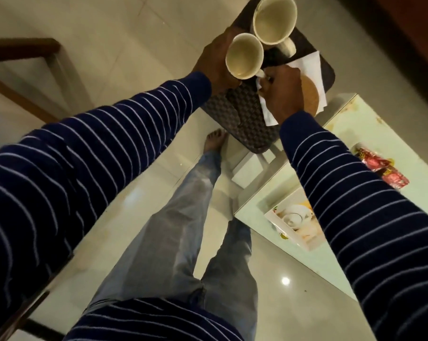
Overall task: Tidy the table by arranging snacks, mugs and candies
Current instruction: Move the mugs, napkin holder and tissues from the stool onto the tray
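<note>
Above the floor, out past the near corner of the worktop, both hands carry a dark woven tray. The left hand curls round the tray's left edge, beside the smaller mug. The right hand is curled too, and seems to pinch a white napkin against the tray near that mug's handle; just what its fingers grip I cannot tell. A larger mug stands further along the tray, rim close to the smaller one's, and a round brown disc, perhaps a coaster, lies on the napkin beside the right hand.

To do this step well, I would keep the tray level and move slowly, since two upright mugs standing loose could slide or knock together if either side dips. A firmer hold under the right edge looks wise before setting it down, and it should come down flat, not corner first.

Red snack packets lie on the pale glass worktop to the right, not yet gathered. A printed box picturing white crockery sits below the glass, on what may be a lower shelf. Glossy pale tiles cover the floor, with a bare foot showing under the tray and a wooden frame at the left.
</note>
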